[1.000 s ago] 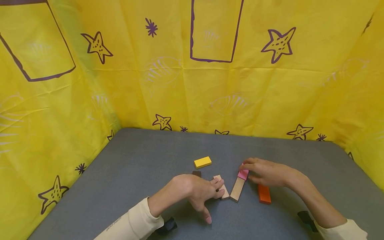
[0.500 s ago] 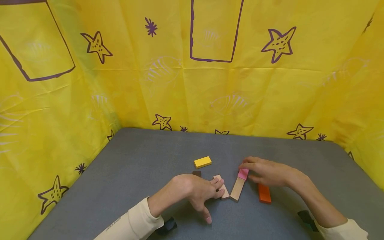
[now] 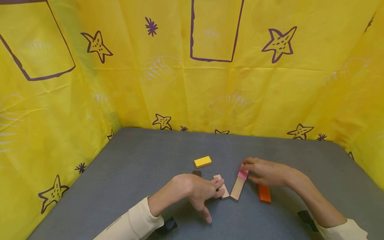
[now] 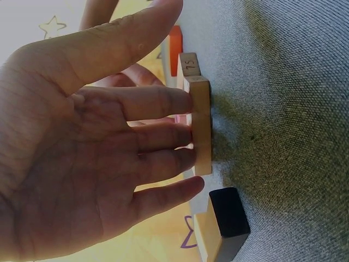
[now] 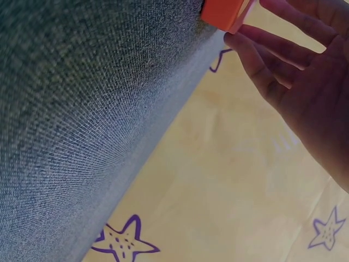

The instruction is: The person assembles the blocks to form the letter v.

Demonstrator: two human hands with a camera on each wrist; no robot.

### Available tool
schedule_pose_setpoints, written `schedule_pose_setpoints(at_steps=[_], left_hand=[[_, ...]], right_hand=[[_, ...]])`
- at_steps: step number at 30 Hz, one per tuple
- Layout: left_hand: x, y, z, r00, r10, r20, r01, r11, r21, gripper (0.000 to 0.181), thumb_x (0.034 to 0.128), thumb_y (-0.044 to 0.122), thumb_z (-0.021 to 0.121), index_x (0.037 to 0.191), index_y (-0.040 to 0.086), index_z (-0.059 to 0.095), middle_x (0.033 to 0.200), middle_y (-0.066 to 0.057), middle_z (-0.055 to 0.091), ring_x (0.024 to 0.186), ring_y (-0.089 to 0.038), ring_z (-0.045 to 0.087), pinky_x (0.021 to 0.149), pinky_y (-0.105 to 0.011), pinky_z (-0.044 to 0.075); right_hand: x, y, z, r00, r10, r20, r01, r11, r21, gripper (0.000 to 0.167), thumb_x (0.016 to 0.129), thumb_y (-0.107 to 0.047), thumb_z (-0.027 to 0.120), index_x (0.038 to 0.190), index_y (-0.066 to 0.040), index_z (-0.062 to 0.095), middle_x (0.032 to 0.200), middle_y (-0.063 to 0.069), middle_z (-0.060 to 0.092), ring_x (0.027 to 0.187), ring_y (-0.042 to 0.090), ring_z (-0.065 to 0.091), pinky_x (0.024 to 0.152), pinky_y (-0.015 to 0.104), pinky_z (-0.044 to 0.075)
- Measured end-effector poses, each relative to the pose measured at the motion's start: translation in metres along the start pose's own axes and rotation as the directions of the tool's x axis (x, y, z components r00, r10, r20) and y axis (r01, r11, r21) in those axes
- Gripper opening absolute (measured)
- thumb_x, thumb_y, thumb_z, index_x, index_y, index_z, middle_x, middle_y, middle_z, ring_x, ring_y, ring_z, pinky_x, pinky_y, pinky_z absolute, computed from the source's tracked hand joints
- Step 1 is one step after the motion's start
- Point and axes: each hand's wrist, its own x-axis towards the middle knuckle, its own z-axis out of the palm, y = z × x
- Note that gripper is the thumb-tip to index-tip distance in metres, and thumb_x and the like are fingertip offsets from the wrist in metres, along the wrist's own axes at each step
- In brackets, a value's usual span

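Observation:
Two plain wooden blocks form a V on the dark table [image 3: 144, 156]. On the left wooden block [image 3: 226, 194] rest the fingertips of my left hand [image 3: 199, 191], its fingers nearly straight and its thumb held apart. A pink block [image 3: 243, 175] continues the line of the right wooden block [image 3: 237, 190] at its far end. My right hand [image 3: 271, 172] touches the pink block's far end with loosely bent fingers; its thumb lies to the block's right, contact unclear. In the right wrist view an orange block [image 5: 222, 13] partly hides that hand's fingertips.
The orange block lies right of the V, under the right hand's side. Behind the left hand sit a dark block [image 3: 196, 173], partly covered, and a yellow block [image 3: 202, 162]. Yellow printed cloth [image 3: 180, 93] encloses the table's back and sides.
My right fingers lifted slightly off the pink block's far end half a second ago and are down on it again. The left hand and the blocks have not visibly moved.

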Motion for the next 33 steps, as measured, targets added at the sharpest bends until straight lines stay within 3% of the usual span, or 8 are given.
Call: schedule_pose_setpoints(at_steps=[22, 28, 33], left_hand=[[0.000, 0.001, 0.001, 1.000, 0.000, -0.010, 0.000, 1.000, 0.018, 0.096, 0.0895, 0.061, 0.074, 0.167, 0.028, 0.028, 0.178, 0.001, 0.009, 0.164, -0.013, 0.015, 0.125, -0.025, 0.033], [0.000, 0.001, 0.000, 1.000, 0.004, -0.006, -0.004, 1.000, 0.014, 0.096, 0.0896, 0.060, 0.074, 0.167, 0.028, 0.027, 0.178, 0.001, 0.009, 0.164, -0.013, 0.016, 0.125, -0.026, 0.033], [0.000, 0.001, 0.000, 1.000, 0.006, -0.007, -0.006, 1.000, 0.019, 0.096, 0.0893, 0.060, 0.075, 0.167, 0.027, 0.027, 0.178, 0.001, 0.009, 0.165, -0.014, 0.015, 0.126, -0.026, 0.032]], right_hand=[[-0.002, 0.001, -0.001, 1.000, -0.007, -0.021, 0.007, 1.000, -0.002, 0.038, 0.098, -0.011, 0.069, 0.135, -0.009, 0.066, 0.138, 0.015, 0.063, 0.125, 0.037, 0.062, 0.102, 0.057, 0.053], [-0.009, -0.001, -0.011, 0.999, -0.014, -0.041, 0.013, 0.999, -0.034, 0.040, 0.098, -0.014, 0.070, 0.138, -0.010, 0.065, 0.139, 0.016, 0.063, 0.124, 0.038, 0.063, 0.102, 0.058, 0.053], [-0.024, -0.005, -0.028, 0.999, 0.048, -0.019, -0.048, 0.999, -0.009, 0.045, 0.101, -0.023, 0.070, 0.144, -0.014, 0.061, 0.143, 0.013, 0.061, 0.127, 0.037, 0.062, 0.102, 0.058, 0.053]])
